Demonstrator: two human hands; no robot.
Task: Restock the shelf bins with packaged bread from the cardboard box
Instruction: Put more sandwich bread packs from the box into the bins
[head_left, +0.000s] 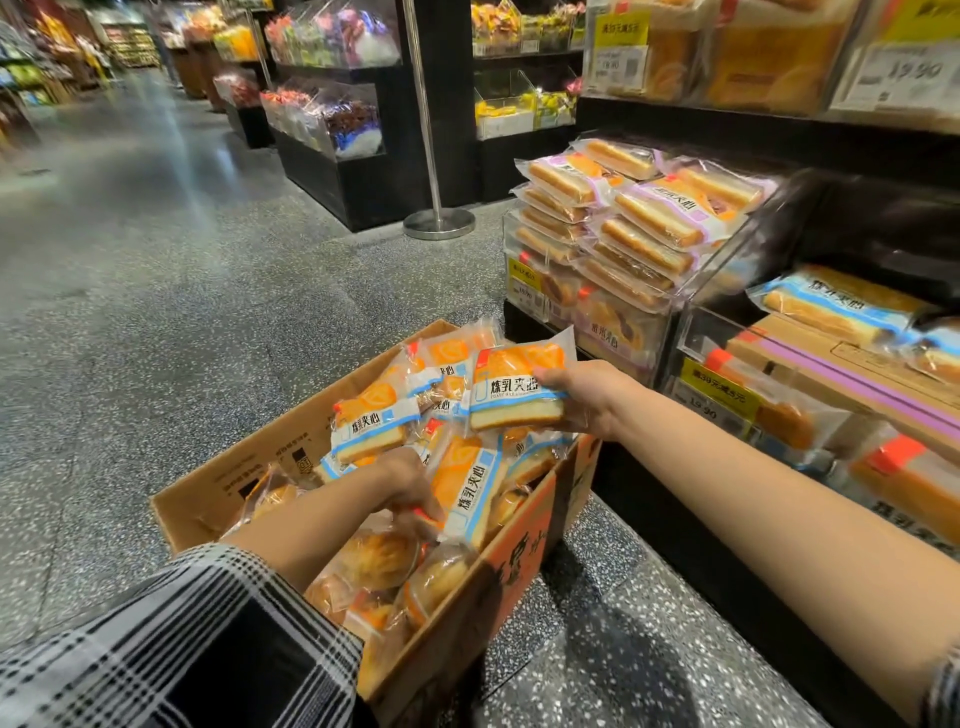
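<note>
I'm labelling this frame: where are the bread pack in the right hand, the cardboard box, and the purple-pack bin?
bread pack (511, 387), head view, printed front
cardboard box (236, 470), head view, inner far wall
purple-pack bin (524, 260), head view, clear front wall

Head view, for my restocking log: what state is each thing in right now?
Cardboard box: open, on the floor, holding many packs.
Blue-label bread pack: lifted above the box, gripped by the right hand.
Left hand: down in the box, fingers curled on a pack.
Purple-label bin: piled above its rim.
Blue-label bin: partly filled.
</note>
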